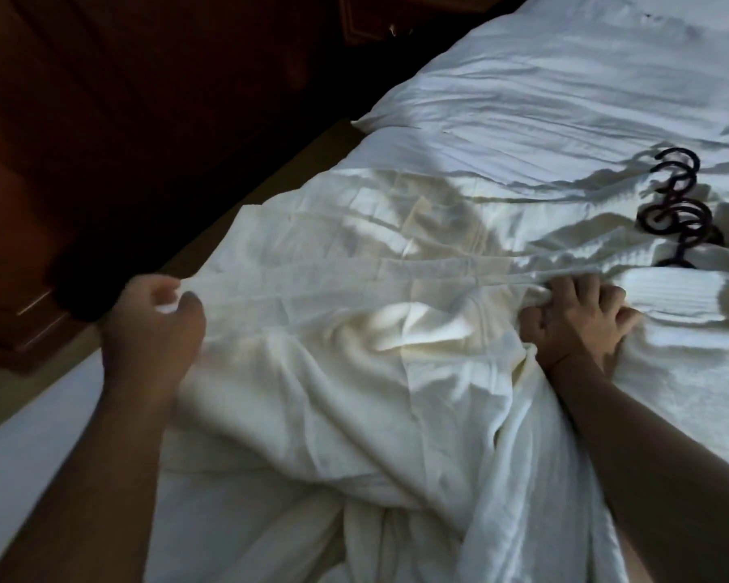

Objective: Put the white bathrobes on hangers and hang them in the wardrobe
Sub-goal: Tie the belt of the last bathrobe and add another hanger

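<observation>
1. Bathrobe [396,351] handling is the step in hand, I judge: one white robe lies spread and rumpled across the bed [543,103], not yet on a hanger
2. Left hand [156,326] has its fingers [188,305] curled around a pinch of the robe's edge; right hand [581,321] is bunched into a fist on a fold of cloth, fingers pressed together
3. Hangers [682,208], dark and stacked, rest on the bed just beyond the right fingers, with the robe between the two hands
4. Next move, as I judge it, calls for finding the collar and shoulders, then freeing one hand to reach a hanger
5. Hard to make out: the collar and sleeves are lost in the folds, the hangers' bars are part buried in white cloth, and the dark wooden furniture [81,162] beyond the left fingers may or may not be the wardrobe; a second robe cannot be told apart from the bedding
</observation>
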The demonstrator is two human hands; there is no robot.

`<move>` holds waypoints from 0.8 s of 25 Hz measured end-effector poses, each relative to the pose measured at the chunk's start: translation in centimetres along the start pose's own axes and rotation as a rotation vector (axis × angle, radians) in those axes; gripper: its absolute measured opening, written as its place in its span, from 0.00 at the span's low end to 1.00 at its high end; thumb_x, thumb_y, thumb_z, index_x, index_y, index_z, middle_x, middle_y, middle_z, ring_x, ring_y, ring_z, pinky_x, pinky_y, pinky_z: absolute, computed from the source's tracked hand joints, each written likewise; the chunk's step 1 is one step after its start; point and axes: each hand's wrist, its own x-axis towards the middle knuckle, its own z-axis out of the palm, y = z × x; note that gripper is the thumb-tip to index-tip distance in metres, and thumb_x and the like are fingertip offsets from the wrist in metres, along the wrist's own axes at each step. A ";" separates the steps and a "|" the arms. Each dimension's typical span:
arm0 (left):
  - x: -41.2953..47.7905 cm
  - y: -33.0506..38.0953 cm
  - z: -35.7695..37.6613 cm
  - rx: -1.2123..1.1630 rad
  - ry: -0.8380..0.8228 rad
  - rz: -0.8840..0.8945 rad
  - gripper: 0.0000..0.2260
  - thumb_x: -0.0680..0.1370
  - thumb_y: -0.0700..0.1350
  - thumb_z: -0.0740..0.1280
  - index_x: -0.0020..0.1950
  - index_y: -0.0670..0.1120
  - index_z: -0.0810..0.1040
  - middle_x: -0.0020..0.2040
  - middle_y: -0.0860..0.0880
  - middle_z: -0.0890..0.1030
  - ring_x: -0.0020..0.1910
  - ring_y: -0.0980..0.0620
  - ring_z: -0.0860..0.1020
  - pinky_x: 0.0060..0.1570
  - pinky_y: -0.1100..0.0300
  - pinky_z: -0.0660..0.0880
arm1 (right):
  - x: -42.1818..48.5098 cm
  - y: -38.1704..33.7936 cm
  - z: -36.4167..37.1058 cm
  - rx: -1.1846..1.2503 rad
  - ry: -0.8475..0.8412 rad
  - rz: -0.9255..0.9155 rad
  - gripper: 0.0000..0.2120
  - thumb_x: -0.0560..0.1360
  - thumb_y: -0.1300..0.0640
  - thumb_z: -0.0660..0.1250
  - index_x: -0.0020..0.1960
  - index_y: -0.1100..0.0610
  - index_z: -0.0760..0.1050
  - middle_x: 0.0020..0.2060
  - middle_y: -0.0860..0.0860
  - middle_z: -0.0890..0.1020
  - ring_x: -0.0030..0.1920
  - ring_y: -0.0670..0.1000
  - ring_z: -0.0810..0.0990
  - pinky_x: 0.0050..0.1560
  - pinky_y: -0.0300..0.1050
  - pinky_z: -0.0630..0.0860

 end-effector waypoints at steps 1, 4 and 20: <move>-1.7 -1.4 0.3 -0.045 -0.037 -0.158 0.16 0.80 0.48 0.67 0.68 0.48 0.74 0.60 0.43 0.78 0.56 0.41 0.76 0.53 0.47 0.74 | 0.0 0.0 0.0 -0.003 -0.002 -0.001 0.22 0.67 0.45 0.56 0.52 0.57 0.74 0.53 0.59 0.71 0.57 0.63 0.67 0.62 0.70 0.63; -5.9 -5.0 1.6 0.044 -0.151 -0.388 0.26 0.78 0.55 0.69 0.73 0.47 0.69 0.65 0.41 0.77 0.61 0.37 0.76 0.62 0.41 0.75 | 0.1 -0.2 -0.2 0.006 0.003 -0.007 0.22 0.67 0.45 0.56 0.52 0.58 0.74 0.52 0.59 0.71 0.57 0.63 0.67 0.61 0.69 0.62; -6.8 -12.3 -5.8 0.154 -0.240 -0.267 0.25 0.67 0.36 0.69 0.47 0.68 0.81 0.54 0.50 0.84 0.56 0.47 0.81 0.56 0.47 0.78 | 0.1 -0.3 -0.4 -0.048 -0.032 0.016 0.21 0.67 0.46 0.55 0.51 0.59 0.74 0.52 0.61 0.72 0.57 0.65 0.68 0.64 0.71 0.62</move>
